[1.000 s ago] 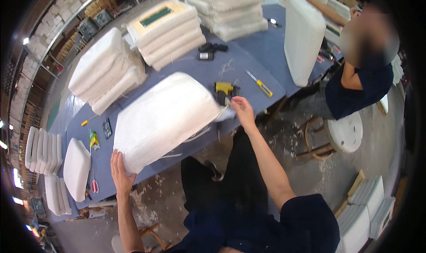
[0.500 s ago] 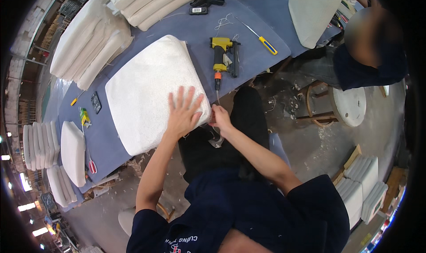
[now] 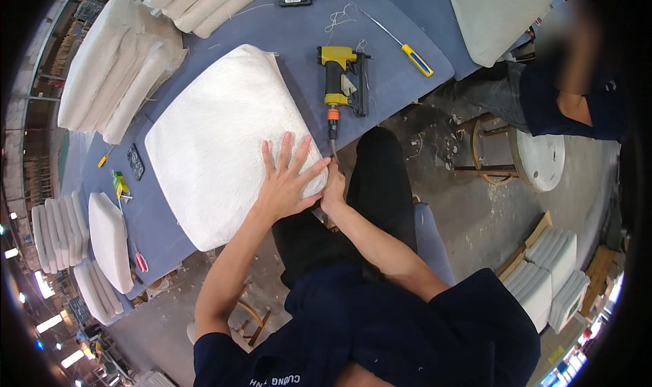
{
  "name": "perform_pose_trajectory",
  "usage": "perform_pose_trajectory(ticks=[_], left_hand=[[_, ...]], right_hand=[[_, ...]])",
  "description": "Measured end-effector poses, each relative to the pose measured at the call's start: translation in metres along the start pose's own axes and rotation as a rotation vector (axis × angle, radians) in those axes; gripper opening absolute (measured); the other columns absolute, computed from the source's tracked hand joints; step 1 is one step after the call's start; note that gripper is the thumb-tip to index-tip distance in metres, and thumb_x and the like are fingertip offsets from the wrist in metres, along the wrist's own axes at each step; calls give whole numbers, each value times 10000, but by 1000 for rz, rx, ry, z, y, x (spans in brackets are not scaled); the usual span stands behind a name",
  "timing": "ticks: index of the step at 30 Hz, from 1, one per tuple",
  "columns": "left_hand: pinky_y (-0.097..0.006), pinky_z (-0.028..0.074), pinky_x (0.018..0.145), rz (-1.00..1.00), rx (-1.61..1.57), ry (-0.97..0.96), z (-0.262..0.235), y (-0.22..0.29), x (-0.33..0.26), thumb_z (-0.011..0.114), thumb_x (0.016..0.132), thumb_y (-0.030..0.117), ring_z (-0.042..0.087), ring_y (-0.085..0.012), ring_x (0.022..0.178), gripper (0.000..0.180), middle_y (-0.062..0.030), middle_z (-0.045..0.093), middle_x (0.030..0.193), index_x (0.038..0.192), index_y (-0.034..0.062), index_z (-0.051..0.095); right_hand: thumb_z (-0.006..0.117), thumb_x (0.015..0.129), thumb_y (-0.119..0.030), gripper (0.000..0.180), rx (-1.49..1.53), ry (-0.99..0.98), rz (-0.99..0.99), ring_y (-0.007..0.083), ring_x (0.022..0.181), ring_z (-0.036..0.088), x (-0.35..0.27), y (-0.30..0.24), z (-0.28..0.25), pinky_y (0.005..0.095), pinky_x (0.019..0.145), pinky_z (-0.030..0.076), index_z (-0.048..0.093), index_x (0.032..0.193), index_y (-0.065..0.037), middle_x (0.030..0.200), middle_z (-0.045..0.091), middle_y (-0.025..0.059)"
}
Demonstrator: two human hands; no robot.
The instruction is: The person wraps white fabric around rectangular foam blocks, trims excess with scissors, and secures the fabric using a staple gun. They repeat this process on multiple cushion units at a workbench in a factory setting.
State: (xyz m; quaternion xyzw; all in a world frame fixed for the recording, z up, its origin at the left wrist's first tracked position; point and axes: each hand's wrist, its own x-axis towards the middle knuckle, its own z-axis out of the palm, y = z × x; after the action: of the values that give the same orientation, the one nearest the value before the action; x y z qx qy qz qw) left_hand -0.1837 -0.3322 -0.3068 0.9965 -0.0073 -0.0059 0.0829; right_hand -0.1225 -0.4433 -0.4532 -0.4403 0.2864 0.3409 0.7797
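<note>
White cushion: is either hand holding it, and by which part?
The left hand lies spread on the white cushion, near its right-hand corner. The right hand is at that corner; whether it grips cannot be told.

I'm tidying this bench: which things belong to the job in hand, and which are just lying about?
In the job:
white cushion, under the left hand, right hand at its corner
perhaps staple gun beside it

Lying about, apparently:
yellow-handled screwdriver
red-handled scissors
</note>
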Motion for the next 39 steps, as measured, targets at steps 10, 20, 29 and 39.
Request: perform_pose_trajectory(ticks=[10, 20, 29, 39], left_hand=[[-854, 106, 1227, 21, 2, 40, 11, 8, 21, 918, 754, 435, 166, -555, 1640, 654, -152, 264, 1806, 1368, 335, 715], [-888, 66, 1205, 156, 75, -12, 8, 10, 35, 851, 851, 359, 411, -367, 1555, 250, 18, 690, 1281, 1059, 232, 795], [-782, 68, 1283, 33, -316, 280, 2, 96, 6, 812, 921, 352, 432, -346, 1558, 373, -106, 583, 1557, 1273, 237, 770], [-659, 250, 1233, -527, 427, 817, -119, 24, -102, 910, 714, 227, 479, -407, 1437, 869, -157, 567, 1497, 1529, 175, 613]], right_hand=[[484, 1115, -303, 454, 44, -294, 286, 342, 1204, 736, 61, 26, -36, 502, 1000, 608, 648, 1427, -16, 1360, 721, 167], [452, 1121, -330, 469, -68, -404, 299, 292, 1298, 690, 47, 0, -16, 509, 1082, 573, 597, 1512, -114, 1384, 704, 114], [499, 1132, -538, 531, 281, -592, 277, 273, 1338, 658, -36, -36, -29, 496, 1108, 543, 641, 1474, -157, 1357, 723, 59], [629, 1124, -373, 438, 162, -927, 190, 234, 1242, 713, -125, -83, 119, 421, 1078, 564, 596, 1485, -127, 1384, 727, 70]])
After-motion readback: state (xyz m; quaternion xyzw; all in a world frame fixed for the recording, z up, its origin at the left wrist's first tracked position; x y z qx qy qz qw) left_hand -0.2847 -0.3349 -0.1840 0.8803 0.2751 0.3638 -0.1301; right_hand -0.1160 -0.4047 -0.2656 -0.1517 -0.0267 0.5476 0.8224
